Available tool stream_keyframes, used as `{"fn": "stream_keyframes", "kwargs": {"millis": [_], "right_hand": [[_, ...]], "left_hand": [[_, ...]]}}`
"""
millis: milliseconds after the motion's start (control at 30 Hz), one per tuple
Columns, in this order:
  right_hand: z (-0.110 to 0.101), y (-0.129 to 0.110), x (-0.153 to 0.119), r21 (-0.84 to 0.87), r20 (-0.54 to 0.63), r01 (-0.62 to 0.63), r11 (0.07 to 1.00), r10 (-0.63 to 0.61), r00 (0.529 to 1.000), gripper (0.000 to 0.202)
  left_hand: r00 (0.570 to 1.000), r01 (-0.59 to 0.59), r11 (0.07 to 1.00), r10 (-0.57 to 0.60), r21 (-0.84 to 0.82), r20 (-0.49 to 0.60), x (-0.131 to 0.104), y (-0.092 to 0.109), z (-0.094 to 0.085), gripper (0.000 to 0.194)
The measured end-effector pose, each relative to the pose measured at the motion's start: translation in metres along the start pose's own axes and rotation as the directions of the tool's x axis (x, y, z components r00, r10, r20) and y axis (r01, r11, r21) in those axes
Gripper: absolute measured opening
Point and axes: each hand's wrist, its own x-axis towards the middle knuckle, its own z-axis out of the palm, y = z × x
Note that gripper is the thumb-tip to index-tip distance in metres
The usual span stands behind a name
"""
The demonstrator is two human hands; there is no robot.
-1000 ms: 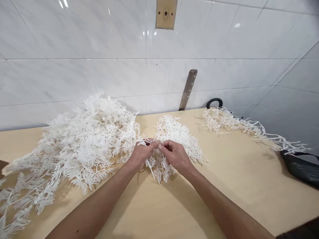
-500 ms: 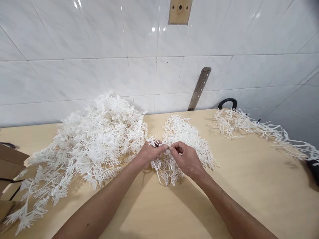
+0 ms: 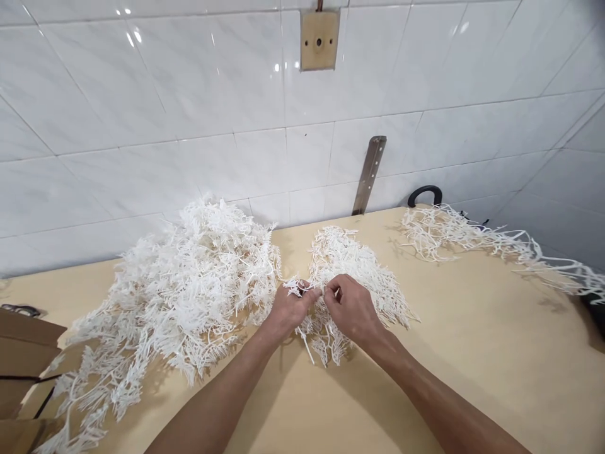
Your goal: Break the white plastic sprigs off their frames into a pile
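My left hand (image 3: 292,306) pinches a white branching plastic sprig (image 3: 305,337), whose stem hangs below the fingers. Close beside it, my right hand (image 3: 348,306) is closed, thumb and forefinger together near the left fingertips; what lies between them is too small to make out. Behind and beneath the hands is a smaller heap of white sprigs (image 3: 362,268). A much larger heap of white feathery sprigs (image 3: 198,277) spreads to the left.
Thin white stems (image 3: 472,236) lie at the right of the wooden table (image 3: 482,353), by a black curved handle (image 3: 425,192). A metal strip (image 3: 369,175) leans on the tiled wall. Cardboard (image 3: 28,353) and eyeglasses (image 3: 21,309) are at the left.
The view has tilted and shifted slightly. My hands stay close together over the sprigs, with the fingertips a little rearranged.
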Motion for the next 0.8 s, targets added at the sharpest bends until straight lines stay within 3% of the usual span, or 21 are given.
{"fn": "stream_keyframes", "kwargs": {"millis": [67, 100, 200, 267, 367, 433, 467, 633, 800], "right_hand": [[-0.002, 0.001, 0.000, 0.056, 0.086, -0.127, 0.990, 0.122, 0.989, 0.015], [-0.002, 0.002, -0.001, 0.052, 0.085, -0.128, 0.990, 0.123, 0.989, 0.014], [0.000, 0.002, -0.004, -0.057, -0.043, 0.069, 0.996, -0.071, 0.997, 0.014], [0.000, 0.002, -0.004, -0.115, -0.069, 0.155, 0.981, -0.163, 0.984, 0.015], [-0.007, 0.005, 0.004, -0.097, -0.024, 0.007, 0.995, -0.009, 1.000, 0.014], [-0.019, 0.009, 0.013, -0.071, -0.008, -0.189, 0.979, 0.189, 0.982, 0.012], [-0.026, 0.012, 0.017, -0.067, -0.026, -0.214, 0.975, 0.212, 0.977, 0.011], [-0.048, 0.015, 0.019, 0.012, 0.125, -0.154, 0.988, 0.151, 0.981, 0.017], [-0.039, 0.001, 0.011, 0.223, 0.231, -0.169, 0.960, 0.116, 0.966, 0.036]], "left_hand": [[1.000, -0.022, 1.000, 0.022, -0.004, 0.002, 0.000, -0.001, 0.001, 0.022], [0.999, -0.039, 0.999, 0.039, 0.001, 0.012, -0.001, -0.001, 0.002, 0.022], [0.997, -0.065, 0.997, 0.064, 0.041, 0.037, -0.002, 0.001, 0.005, 0.022], [0.998, -0.062, 0.996, 0.060, 0.059, 0.032, -0.003, 0.002, 0.005, 0.022], [0.999, -0.047, 0.999, 0.046, 0.028, 0.019, -0.004, 0.005, 0.004, 0.026], [1.000, -0.020, 1.000, 0.020, -0.013, -0.008, -0.005, 0.008, 0.002, 0.028], [1.000, 0.000, 0.999, -0.001, -0.032, -0.025, -0.006, 0.010, 0.000, 0.029], [0.987, 0.161, 0.977, -0.163, -0.140, 0.000, -0.005, 0.017, -0.002, 0.041], [0.987, 0.153, 0.974, -0.158, -0.170, -0.021, -0.004, 0.017, -0.001, 0.038]]}}
